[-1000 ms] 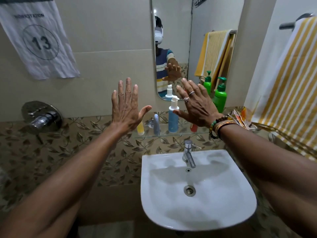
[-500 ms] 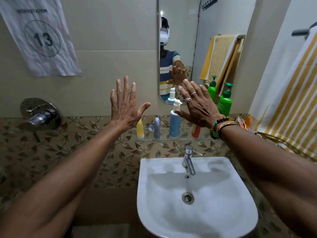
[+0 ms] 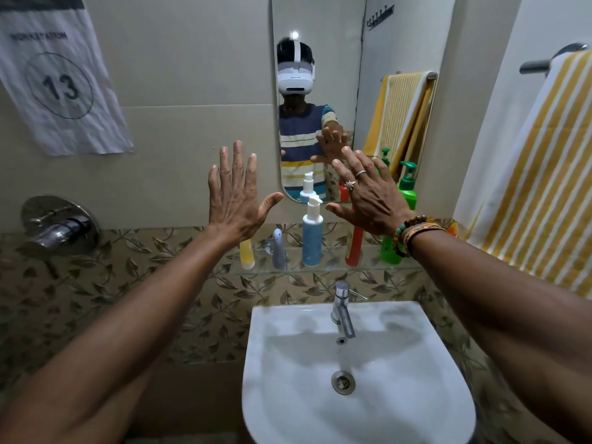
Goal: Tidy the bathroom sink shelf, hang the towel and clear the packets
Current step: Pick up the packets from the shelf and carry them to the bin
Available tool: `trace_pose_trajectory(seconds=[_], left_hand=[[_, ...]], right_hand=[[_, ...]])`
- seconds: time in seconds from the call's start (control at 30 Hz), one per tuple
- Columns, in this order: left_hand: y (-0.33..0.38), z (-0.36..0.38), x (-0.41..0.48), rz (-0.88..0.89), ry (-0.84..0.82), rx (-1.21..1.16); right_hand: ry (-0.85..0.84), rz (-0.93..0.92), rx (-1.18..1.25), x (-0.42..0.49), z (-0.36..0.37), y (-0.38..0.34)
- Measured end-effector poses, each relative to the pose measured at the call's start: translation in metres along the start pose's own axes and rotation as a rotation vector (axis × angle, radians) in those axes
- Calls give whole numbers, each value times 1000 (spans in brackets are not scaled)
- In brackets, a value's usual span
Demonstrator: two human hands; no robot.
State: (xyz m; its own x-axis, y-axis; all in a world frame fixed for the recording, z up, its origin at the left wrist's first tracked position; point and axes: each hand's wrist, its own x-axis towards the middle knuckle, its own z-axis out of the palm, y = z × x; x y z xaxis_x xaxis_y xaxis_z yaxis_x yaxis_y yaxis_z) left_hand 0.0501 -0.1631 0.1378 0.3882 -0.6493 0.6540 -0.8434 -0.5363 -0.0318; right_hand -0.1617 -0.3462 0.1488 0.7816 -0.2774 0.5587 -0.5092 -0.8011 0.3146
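Observation:
Both hands are raised in front of the wall with fingers spread and hold nothing. My left hand (image 3: 237, 197) is above the left end of the glass shelf (image 3: 330, 270). My right hand (image 3: 368, 195) is above its right half and hides part of the green pump bottle (image 3: 407, 190). On the shelf stand a small yellow tube (image 3: 247, 255), a grey tube (image 3: 278, 249), a blue pump bottle (image 3: 312, 235) and a red bottle (image 3: 355, 248). A yellow-and-white striped towel (image 3: 544, 174) hangs on a rail (image 3: 538, 64) at the right. An orange packet edge (image 3: 452, 226) peeks out behind my right wrist.
A white sink (image 3: 355, 379) with a chrome tap (image 3: 343, 309) sits below the shelf. A mirror (image 3: 320, 43) hangs above it. A chrome shower valve (image 3: 59, 225) is on the left wall, below a paper sign (image 3: 61, 81) marked 13.
The view has tilted up and shifted a little, so the sink sits lower in the frame. Both hands stay raised and spread in about the same place.

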Motion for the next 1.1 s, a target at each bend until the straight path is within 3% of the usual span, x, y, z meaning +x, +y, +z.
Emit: trace_pose_trajectory(seconds=[0.5, 1.1], left_hand=[[5, 21, -2, -42, -41, -36], [165, 44, 7, 377, -57, -330]], right_hand=[[-1, 16, 27, -10, 11, 3], [-93, 362, -196, -140, -34, 72]])
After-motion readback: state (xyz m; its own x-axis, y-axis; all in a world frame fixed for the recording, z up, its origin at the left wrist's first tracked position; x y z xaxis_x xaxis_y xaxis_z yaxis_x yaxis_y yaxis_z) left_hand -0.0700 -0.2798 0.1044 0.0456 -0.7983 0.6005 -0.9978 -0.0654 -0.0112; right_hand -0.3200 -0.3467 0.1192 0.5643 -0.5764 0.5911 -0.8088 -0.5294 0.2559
